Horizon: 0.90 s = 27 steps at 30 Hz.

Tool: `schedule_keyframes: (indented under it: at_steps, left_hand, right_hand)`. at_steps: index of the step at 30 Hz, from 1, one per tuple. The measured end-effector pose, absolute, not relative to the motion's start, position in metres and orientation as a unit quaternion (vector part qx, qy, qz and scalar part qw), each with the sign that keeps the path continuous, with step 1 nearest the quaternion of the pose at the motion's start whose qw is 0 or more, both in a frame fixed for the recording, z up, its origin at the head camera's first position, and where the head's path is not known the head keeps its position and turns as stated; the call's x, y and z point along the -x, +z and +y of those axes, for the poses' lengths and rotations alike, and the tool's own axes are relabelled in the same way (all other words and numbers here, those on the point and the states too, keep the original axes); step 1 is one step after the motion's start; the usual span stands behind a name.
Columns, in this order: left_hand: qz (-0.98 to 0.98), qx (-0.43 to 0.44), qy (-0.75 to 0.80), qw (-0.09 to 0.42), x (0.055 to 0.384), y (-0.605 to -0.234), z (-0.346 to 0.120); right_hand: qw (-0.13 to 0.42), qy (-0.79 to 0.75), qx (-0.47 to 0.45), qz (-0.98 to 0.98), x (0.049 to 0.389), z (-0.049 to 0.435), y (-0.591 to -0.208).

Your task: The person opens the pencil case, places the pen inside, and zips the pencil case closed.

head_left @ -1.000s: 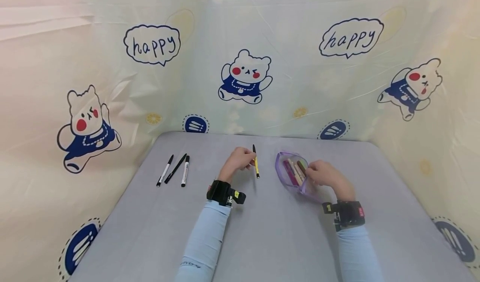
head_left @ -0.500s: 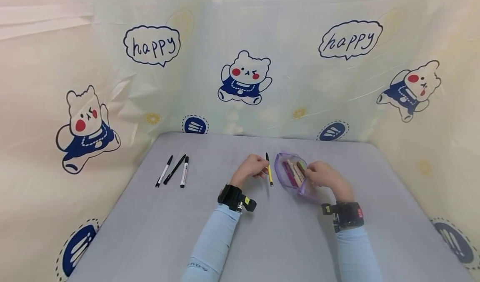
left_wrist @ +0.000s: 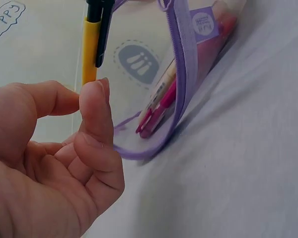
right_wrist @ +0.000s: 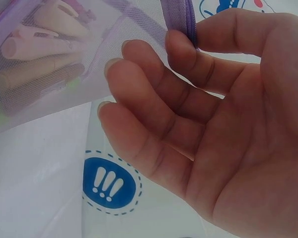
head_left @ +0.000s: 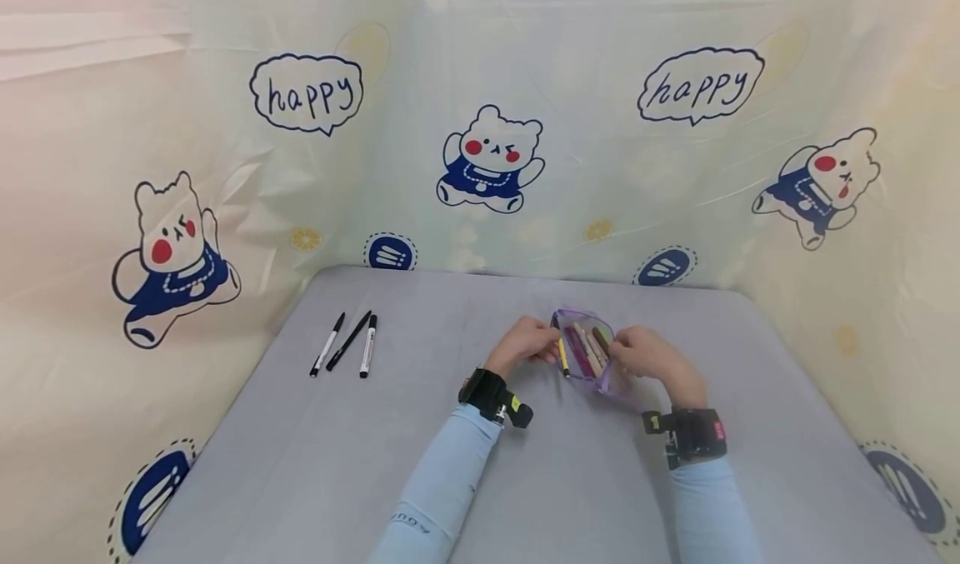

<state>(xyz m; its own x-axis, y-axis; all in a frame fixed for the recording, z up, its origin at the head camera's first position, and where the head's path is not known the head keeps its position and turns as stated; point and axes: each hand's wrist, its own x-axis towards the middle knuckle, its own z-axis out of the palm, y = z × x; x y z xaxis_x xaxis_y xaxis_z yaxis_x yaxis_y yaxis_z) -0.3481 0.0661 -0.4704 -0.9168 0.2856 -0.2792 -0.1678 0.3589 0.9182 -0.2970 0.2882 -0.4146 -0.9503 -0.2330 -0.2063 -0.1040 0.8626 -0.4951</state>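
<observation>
Your left hand point(head_left: 531, 341) pinches a slim pen with a yellow barrel and black clip end point(left_wrist: 91, 44) between thumb and fingertip, right at the left edge of the zippered pouch of sheer purple-edged mesh point(left_wrist: 186, 59). From these views you cannot tell whether the pen touches the pouch's rim. Your right hand point(head_left: 647, 352) pinches the pouch's purple zipper edge on its right side, its other fingers loosely bent beside the mesh, and the mouth gapes.

Inside the pouch lie a magenta pen point(left_wrist: 165, 99), cream-coloured pens and a brown one. Well to the left of the pouch, on the grey tabletop point(head_left: 570, 481), lie a thin white pen with black ends point(head_left: 327, 347), an all-black pen point(head_left: 349, 341) and a thicker white marker with a black cap point(head_left: 368, 347).

You seem to be mid-way through loading the yellow pen. The next move likely calls for clearing the pouch's left rim, lining the barrel up with the pens inside, then letting go while your right pinch steadies the mouth.
</observation>
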Motion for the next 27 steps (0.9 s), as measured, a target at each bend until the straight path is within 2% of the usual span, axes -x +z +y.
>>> schedule_keyframes:
  at_steps: [20,27]
  left_hand:
    - [0.788,-0.003,0.585,0.19,0.349,-0.479,0.095]
    - [0.755,-0.09,0.623,0.185,0.349,-0.475,0.108]
  right_hand:
    - [0.13,-0.246,0.09,0.956,0.296,0.283,-0.423]
    - [0.12,-0.245,0.091,0.958,0.298,0.284,-0.42]
